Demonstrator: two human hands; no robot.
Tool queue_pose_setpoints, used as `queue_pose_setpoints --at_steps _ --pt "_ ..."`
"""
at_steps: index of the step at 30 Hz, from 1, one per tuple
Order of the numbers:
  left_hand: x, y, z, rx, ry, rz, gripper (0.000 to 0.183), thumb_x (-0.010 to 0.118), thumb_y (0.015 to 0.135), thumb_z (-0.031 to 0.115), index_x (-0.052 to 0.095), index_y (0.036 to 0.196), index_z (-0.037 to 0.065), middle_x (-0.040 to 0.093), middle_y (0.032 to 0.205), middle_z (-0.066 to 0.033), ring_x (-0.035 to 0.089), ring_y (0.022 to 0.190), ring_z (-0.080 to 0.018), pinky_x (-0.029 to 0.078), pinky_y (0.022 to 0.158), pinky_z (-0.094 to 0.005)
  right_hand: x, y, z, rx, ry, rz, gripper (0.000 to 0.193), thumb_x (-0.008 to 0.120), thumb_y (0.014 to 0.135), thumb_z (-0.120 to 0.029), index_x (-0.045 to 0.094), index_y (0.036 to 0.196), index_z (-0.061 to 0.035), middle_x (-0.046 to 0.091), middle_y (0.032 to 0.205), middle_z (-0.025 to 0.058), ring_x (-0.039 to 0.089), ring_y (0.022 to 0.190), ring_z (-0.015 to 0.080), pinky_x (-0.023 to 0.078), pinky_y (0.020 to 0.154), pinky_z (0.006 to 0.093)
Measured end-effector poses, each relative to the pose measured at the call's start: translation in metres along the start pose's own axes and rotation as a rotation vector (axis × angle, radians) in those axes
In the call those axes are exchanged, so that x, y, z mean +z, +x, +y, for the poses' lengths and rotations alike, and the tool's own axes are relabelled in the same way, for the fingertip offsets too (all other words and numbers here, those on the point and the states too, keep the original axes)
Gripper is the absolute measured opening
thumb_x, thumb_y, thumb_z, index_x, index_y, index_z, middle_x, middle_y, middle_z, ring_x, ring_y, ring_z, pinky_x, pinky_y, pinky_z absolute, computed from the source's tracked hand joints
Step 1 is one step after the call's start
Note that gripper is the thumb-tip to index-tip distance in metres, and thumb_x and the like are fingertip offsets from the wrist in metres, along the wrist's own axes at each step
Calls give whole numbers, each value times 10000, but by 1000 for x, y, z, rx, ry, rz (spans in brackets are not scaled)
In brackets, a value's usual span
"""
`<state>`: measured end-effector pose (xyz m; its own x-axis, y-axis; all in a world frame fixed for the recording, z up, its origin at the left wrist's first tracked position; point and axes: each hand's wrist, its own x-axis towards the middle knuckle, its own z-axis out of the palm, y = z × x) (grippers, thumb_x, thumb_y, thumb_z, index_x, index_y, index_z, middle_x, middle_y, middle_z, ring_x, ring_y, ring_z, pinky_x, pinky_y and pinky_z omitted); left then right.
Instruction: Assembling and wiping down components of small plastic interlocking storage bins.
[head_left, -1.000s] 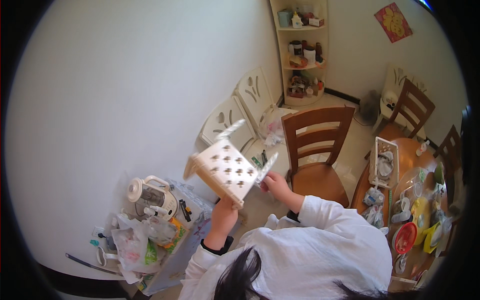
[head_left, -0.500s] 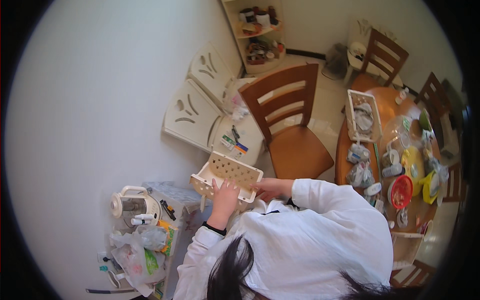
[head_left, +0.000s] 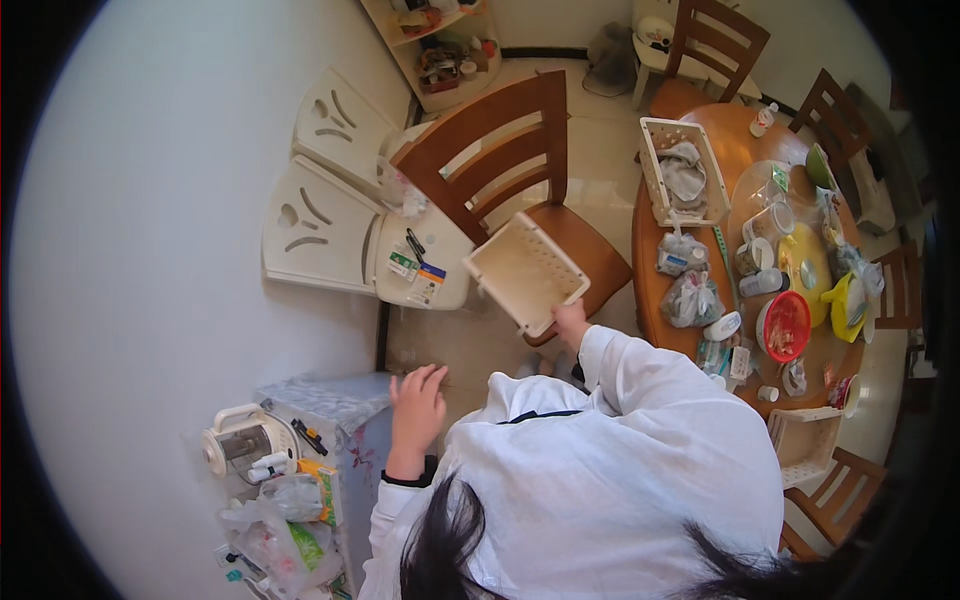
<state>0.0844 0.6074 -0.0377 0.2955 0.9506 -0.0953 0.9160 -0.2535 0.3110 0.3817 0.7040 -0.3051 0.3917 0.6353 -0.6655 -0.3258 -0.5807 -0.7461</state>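
Note:
A cream plastic basket point(head_left: 528, 275) with small cut-out holes is tilted in the air in front of the wooden chair point(head_left: 585, 255). My right hand point(head_left: 572, 325) grips its near right corner; the fingertips are partly hidden by the rim. Apart from the basket, my left hand point(head_left: 417, 408) is raised with its fingers stretched and nothing in it. It is nearest to the cloth-covered cabinet point(head_left: 335, 395) on the left.
White chairs point(head_left: 320, 225) stand along the wall, small boxes point(head_left: 415, 275) on one seat. At right, a round wooden table point(head_left: 655, 290) bears another cream basket point(head_left: 650, 165), a red bowl point(head_left: 783, 325) and several bags. A blender-like jug point(head_left: 245, 440) tops the cabinet.
My left hand has let go of the basket and drawn back toward the cabinet. My right hand has carried the basket up and to the right, turning it. The whole view has shifted.

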Motion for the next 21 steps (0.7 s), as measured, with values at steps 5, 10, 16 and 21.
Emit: queue_pose_setpoints --at_steps 5,10,16,21 --pt "14 -22 -19 -135 -11 -31 439 574 797 105 564 1230 174 541 1243 -45 485 1193 -239 237 1074 -589 -37 18 -17 95 242 118 483 554 794 28 355 1215 -96 511 1196 141 590 1018 329 548 712 478" --pt "13 -22 -19 -154 26 16 452 572 796 94 553 1240 174 545 1226 -49 494 1176 -246 233 1069 -603 -46 28 -27 63 225 88 444 548 812 -9 370 1209 -97 519 1173 125 581 1005 308 523 735 461" --pt "2 -15 -19 -172 43 40 465 577 792 86 541 1248 168 550 1214 -53 505 1162 -249 237 1065 -601 -40 35 -25 88 65 21 444 558 802 -16 399 1209 -92 528 1159 121 567 1020 305 495 720 448" --pt "4 -24 -25 -221 60 76 441 578 798 90 545 1232 160 556 1213 -56 519 1141 -251 261 1056 -575 -35 31 -16 41 79 19 481 567 798 -18 396 1240 -95 538 1164 124 567 1023 303 495 730 462"
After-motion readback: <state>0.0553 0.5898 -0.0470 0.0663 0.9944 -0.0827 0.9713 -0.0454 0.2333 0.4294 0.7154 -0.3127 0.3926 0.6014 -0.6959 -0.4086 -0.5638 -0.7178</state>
